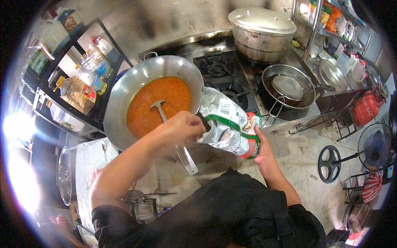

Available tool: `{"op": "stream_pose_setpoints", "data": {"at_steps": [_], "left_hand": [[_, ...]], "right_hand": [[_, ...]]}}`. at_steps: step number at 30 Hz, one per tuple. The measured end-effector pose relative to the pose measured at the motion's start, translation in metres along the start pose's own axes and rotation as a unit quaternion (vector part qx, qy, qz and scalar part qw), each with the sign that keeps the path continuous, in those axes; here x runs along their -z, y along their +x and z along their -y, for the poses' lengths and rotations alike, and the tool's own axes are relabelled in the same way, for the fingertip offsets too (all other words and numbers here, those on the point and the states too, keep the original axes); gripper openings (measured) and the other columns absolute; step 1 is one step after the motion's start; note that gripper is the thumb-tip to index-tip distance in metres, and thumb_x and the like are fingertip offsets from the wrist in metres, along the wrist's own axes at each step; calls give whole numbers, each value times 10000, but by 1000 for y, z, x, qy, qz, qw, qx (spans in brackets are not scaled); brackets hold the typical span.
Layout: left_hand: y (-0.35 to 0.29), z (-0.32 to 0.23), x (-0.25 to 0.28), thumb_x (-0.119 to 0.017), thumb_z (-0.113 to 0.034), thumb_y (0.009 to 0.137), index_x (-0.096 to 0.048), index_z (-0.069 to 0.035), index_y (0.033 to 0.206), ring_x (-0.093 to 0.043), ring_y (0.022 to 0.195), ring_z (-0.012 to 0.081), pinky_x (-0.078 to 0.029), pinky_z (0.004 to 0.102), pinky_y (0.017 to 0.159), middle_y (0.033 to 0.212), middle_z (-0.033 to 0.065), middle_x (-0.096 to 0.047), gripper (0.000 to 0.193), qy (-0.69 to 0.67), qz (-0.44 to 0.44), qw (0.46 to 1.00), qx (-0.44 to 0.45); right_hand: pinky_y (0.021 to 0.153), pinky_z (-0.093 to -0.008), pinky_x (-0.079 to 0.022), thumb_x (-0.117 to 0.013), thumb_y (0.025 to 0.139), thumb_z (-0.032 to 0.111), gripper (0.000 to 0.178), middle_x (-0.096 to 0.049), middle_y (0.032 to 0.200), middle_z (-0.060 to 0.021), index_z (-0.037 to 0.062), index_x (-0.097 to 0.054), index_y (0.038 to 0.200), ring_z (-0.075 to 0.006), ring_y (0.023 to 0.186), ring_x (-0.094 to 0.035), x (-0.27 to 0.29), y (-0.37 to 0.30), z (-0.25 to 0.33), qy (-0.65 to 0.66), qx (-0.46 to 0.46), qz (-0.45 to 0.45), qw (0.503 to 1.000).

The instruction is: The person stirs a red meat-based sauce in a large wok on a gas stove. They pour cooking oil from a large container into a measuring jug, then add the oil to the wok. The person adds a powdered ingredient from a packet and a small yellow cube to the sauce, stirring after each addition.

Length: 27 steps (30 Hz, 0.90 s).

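Opening or emptying bag (227, 134), seemingly: right hand (263, 146) clamps it; left hand (184, 127), grip unclear; next needs aim over wok (113, 109).

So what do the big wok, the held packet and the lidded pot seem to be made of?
Wok: metal, perhaps steel or aluminium; smooth and silvery, with bright reflections.
Packet: apparently thin plastic film, possibly foil-lined; glossy and crinkled.
Lidded pot: metal, probably aluminium; dull, stained sides beneath a shinier lid.
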State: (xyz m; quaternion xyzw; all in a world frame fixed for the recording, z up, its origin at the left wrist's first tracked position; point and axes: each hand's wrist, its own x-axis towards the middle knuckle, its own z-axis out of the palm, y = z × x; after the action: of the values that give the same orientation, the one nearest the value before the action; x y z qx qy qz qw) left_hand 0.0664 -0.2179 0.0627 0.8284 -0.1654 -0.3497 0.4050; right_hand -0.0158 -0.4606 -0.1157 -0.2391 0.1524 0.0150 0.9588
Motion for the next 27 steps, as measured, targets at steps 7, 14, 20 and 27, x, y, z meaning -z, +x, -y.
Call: {"op": "stream_pose_setpoints", "data": {"at_steps": [7,14,20,27], "left_hand": [[1,18,43,-604,-154,870,-623,-19,879,-459,496,41,-324,188,427,658,-1,-566,137,-172,-40,984,13],[9,39,80,-561,-121,885,-582,-45,852,-422,452,31,-283,172,357,649,-8,-534,85,-265,-86,960,8],[23,61,119,-565,-117,880,-568,-54,834,-413,445,31,-297,169,357,650,-6,-536,78,-304,-147,941,-2],[67,116,181,-576,-145,866,-622,-13,854,-504,462,73,-369,220,385,586,21,-568,140,-117,-355,927,-30]], "right_hand": [[938,-450,-473,-574,914,311,506,-561,1228,-161,31,-424,1307,-293,1090,-581,-12,23,-6,54,13,23,998],[924,-456,-480,-553,924,321,483,-567,1221,-168,29,-437,1291,-298,1066,-596,-15,38,-17,71,28,19,997],[912,-489,-475,-533,927,344,455,-585,1209,-156,50,-469,1269,-304,1055,-606,-12,45,-24,81,45,5,996],[926,-423,-480,-536,927,352,467,-594,1204,-137,54,-469,1279,-272,1054,-610,-4,29,-26,74,64,-17,995]]}}
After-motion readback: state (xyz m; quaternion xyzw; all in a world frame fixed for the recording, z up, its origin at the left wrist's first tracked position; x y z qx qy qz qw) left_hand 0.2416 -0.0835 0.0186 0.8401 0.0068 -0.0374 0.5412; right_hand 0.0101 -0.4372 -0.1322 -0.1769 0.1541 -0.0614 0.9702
